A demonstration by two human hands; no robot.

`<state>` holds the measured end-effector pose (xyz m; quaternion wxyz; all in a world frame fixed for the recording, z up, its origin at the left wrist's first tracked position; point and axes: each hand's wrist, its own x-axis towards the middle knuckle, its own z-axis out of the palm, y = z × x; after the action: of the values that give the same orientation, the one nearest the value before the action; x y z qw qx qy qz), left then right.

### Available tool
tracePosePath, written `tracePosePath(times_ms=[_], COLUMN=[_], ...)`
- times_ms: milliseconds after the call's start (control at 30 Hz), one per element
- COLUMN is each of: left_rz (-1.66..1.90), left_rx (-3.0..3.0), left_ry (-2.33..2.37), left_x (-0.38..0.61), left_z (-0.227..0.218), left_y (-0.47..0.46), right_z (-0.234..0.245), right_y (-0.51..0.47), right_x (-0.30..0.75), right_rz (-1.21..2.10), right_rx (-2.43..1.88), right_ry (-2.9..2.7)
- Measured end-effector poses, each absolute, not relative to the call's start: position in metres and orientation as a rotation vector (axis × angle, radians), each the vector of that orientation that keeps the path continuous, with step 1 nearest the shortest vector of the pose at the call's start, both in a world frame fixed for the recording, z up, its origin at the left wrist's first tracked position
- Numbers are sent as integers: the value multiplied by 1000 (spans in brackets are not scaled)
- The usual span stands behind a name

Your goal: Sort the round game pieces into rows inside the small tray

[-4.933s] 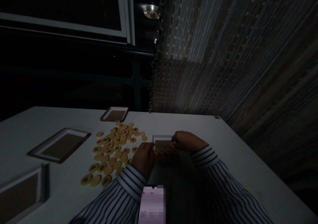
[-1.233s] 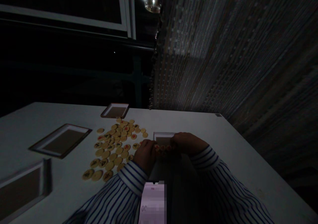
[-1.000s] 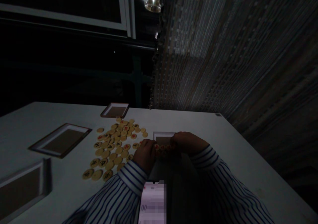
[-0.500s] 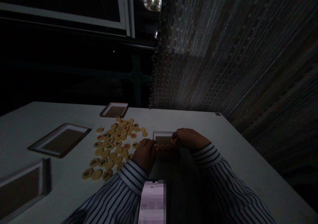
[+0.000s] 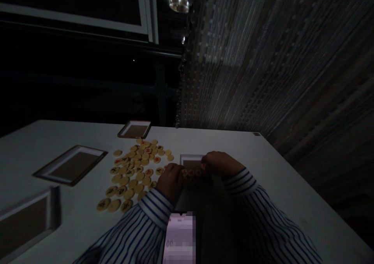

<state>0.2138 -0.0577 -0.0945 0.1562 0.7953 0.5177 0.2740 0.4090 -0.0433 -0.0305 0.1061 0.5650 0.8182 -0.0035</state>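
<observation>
Several round wooden Chinese chess pieces (image 5: pixel 191 173) with red characters stand in a row in a small shallow box (image 5: pixel 193 156) in front of me. My left hand (image 5: pixel 170 182) is closed at the box's left edge, next to the row's left end. At the right end, my right hand (image 5: pixel 222 164) pinches a red-marked piece (image 5: pixel 203 166), mostly covered by its fingers. Left of my hands lies a loose pile of more pieces (image 5: pixel 139 157), some with red or black characters, others blank side up.
Three more shallow boxes are on the white table (image 5: pixel 233 143): one at the back (image 5: pixel 134 131), one at left (image 5: pixel 70 165), one at near left (image 5: pixel 26 225). A lit phone (image 5: pixel 179 236) sits at the near edge. A string curtain (image 5: pixel 228 61) hangs behind the table at right.
My right hand has shifted slightly left and in, and its fingers now cover more of the piece at the row's right end. My left hand stays in place.
</observation>
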Motion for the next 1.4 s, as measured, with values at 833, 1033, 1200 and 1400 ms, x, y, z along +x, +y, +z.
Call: tracePosePath(times_ms=[833, 1033, 1200, 1400], left_rz=[1035, 1267, 1351, 1393], left_rx=[2283, 2189, 1995, 1863], left_ry=[1491, 1540, 1644, 1635], left_x=[210, 201, 185, 169], left_z=[-91, -85, -72, -44], left_y=[-56, -51, -49, -44], right_z=[5, 18, 23, 29], right_y=[-54, -61, -66, -71], right_x=[407, 395, 391, 393], right_rz=[313, 597, 720, 670], right_rx=[1791, 2063, 2196, 2212], right_ry=[2468, 2504, 2602, 2677])
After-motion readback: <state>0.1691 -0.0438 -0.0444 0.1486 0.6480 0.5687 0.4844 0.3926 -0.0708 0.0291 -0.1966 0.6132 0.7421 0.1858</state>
